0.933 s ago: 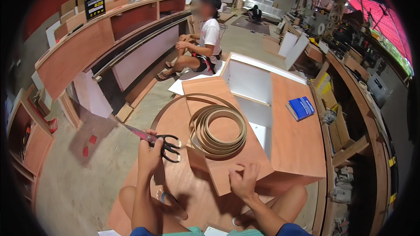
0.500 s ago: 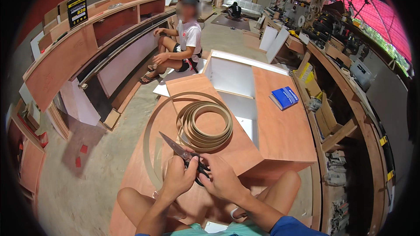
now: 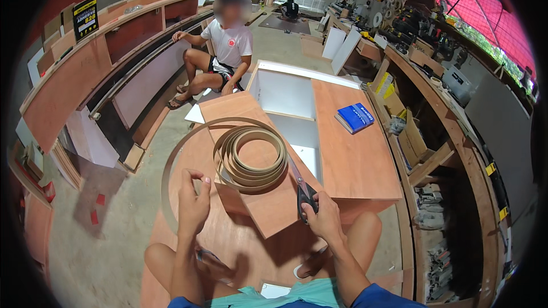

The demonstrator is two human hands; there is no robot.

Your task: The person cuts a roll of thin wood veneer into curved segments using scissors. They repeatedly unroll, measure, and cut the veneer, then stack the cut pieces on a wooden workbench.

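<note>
Along my right, workbench (image 3: 446,111): long, wooden, tools and boxes on top, loaded shelves underneath.
Curved counter (image 3: 68,88): to my left, plywood front, runs back into the shop.
Cabinet (image 3: 357,165): ahead and slightly right, plywood over its right part, white interior exposed on its left part.
Rounded panel (image 3: 251,262): plywood, flat, reaches from under the board down between my legs.
Co-worker (image 3: 231,45): seated low past the cabinet's far left corner, white shirt, dark shorts.
Board (image 3: 262,217): plywood, slanted across the cabinet's left part, near end pointing at me.
Coil (image 3: 251,181): brown strip, loosely wound, turns on edge, sits on the board; outermost turn swings wide left over the rounded panel, close by my left hand.
Left hand (image 3: 194,202): raised, fingers half curled, thumb and forefinger a little apart, nothing visible in the grip; can't tell if it touches the strip.
Right hand (image 3: 325,217): wrapped around the scissor handles, by the board's right edge.
Scissors (image 3: 305,194): black handles, blades pointing away from me, just beside the coil's right side; contact unclear.
Blue book (image 3: 355,118): lying on the cabinet's plywood.
Red scraps (image 3: 94,217): two, on the floor, left.
</note>
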